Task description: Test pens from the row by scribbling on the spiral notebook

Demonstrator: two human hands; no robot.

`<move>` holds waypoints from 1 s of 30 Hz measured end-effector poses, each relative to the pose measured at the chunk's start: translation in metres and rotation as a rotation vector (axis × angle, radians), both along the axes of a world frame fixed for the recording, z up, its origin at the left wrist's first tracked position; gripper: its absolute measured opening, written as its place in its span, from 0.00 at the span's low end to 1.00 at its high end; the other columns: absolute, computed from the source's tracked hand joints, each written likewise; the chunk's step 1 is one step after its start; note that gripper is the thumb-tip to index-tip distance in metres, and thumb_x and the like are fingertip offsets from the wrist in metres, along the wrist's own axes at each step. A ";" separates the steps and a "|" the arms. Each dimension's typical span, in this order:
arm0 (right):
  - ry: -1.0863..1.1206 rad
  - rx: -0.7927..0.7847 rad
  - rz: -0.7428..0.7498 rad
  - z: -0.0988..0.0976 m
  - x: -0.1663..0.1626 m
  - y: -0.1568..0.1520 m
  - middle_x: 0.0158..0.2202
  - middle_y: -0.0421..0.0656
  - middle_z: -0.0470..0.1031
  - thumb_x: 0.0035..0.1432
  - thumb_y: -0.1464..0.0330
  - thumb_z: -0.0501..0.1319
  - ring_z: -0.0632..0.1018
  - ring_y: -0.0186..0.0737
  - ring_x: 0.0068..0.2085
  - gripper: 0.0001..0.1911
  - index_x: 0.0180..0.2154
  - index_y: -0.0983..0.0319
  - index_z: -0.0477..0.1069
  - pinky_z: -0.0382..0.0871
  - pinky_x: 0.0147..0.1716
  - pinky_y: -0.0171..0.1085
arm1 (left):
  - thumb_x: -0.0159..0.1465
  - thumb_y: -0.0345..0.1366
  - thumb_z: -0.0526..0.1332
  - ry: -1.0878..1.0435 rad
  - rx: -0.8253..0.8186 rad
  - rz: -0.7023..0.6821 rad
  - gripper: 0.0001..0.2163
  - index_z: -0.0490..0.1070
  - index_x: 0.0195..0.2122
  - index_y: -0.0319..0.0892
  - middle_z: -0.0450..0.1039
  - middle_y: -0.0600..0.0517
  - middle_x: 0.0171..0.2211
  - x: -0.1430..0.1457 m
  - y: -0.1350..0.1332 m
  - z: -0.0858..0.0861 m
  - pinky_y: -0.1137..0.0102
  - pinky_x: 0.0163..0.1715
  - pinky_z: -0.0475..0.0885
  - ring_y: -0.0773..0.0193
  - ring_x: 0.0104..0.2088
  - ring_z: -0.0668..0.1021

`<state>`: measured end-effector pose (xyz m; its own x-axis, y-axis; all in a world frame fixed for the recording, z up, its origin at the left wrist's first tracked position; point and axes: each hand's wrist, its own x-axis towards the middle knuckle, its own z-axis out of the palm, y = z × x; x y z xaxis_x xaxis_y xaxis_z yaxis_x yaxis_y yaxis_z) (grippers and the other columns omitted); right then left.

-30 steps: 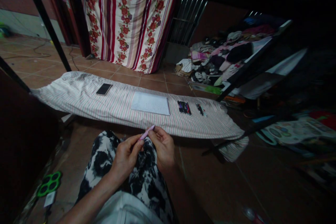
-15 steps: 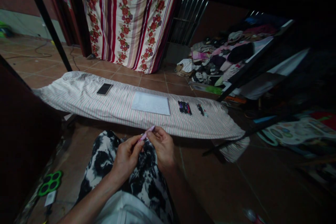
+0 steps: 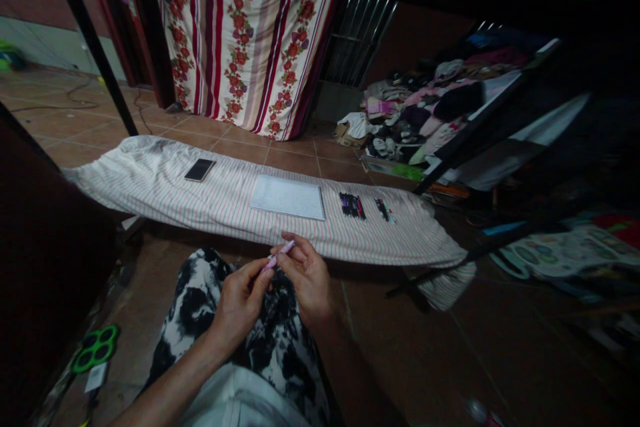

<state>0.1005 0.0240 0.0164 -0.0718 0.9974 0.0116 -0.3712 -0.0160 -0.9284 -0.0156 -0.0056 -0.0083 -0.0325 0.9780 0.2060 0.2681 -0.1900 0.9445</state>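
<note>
A slim pale-pink pen or marker (image 3: 279, 255) is held slantwise above my lap. My left hand (image 3: 243, 297) pinches its lower end between thumb and fingers. Around the upper end is my right hand (image 3: 307, 280), its thumb against the barrel and its fingers partly stretched out behind. Just beyond the hands, a spiral notepad (image 3: 287, 197) lies on a striped cloth (image 3: 225, 203) over a long low surface. Right of the notepad lie a row of dark and coloured pens (image 3: 353, 205) and a smaller group of pens (image 3: 385, 209).
A phone (image 3: 200, 170) lies on the cloth's left part. On the floor at lower left is a green four-ringed object (image 3: 95, 349). Dark posts slant up at both sides. A flowered curtain (image 3: 245, 47) hangs behind, with a heap of clothes (image 3: 415, 107) to its right.
My right hand's fingers have loosened and lifted a little, showing more of the pink pen's upper end. My left hand has hardly moved.
</note>
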 end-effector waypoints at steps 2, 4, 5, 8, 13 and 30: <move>0.002 0.005 0.028 0.003 0.000 -0.001 0.32 0.41 0.77 0.45 0.68 0.66 0.76 0.33 0.31 0.20 0.43 0.60 0.66 0.67 0.36 0.34 | 0.60 0.40 0.54 -0.016 -0.008 0.003 0.12 0.73 0.39 0.40 0.74 0.52 0.28 -0.001 0.001 0.000 0.74 0.29 0.68 0.66 0.28 0.74; 0.014 0.016 0.056 0.003 0.001 -0.002 0.33 0.41 0.77 0.47 0.67 0.65 0.76 0.33 0.31 0.21 0.45 0.59 0.65 0.67 0.37 0.34 | 0.60 0.40 0.54 -0.029 -0.019 -0.002 0.13 0.73 0.39 0.39 0.73 0.52 0.27 -0.001 0.002 0.000 0.75 0.27 0.67 0.66 0.27 0.73; 0.020 0.021 0.073 0.003 0.001 -0.002 0.33 0.41 0.77 0.48 0.67 0.64 0.76 0.34 0.32 0.22 0.46 0.59 0.64 0.67 0.38 0.35 | 0.61 0.40 0.54 -0.032 -0.024 -0.006 0.13 0.73 0.40 0.39 0.73 0.53 0.26 -0.001 0.002 0.000 0.75 0.26 0.67 0.66 0.26 0.73; 0.033 0.039 0.093 0.001 0.002 -0.002 0.38 0.42 0.76 0.48 0.67 0.64 0.76 0.36 0.38 0.25 0.49 0.57 0.62 0.66 0.42 0.37 | 0.61 0.40 0.53 -0.025 -0.020 -0.013 0.14 0.72 0.41 0.39 0.73 0.52 0.26 -0.001 0.002 -0.001 0.75 0.26 0.67 0.66 0.26 0.73; -0.007 -0.039 -0.035 0.000 0.001 0.002 0.30 0.38 0.73 0.40 0.67 0.69 0.75 0.33 0.32 0.18 0.36 0.60 0.68 0.67 0.36 0.33 | 0.61 0.40 0.53 0.026 0.023 0.034 0.13 0.72 0.40 0.40 0.75 0.50 0.32 -0.002 -0.001 -0.001 0.73 0.31 0.69 0.64 0.31 0.75; -0.024 0.046 0.005 -0.006 0.000 0.000 0.32 0.40 0.76 0.43 0.66 0.67 0.76 0.36 0.35 0.14 0.35 0.60 0.70 0.69 0.37 0.34 | 0.60 0.40 0.54 -0.026 -0.004 0.028 0.13 0.73 0.38 0.39 0.75 0.50 0.30 -0.003 -0.003 0.003 0.74 0.30 0.69 0.64 0.30 0.75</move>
<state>0.1008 0.0242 0.0105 -0.0776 0.9954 0.0554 -0.3489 0.0249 -0.9368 -0.0190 -0.0087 -0.0050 -0.0653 0.9774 0.2010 0.2483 -0.1792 0.9520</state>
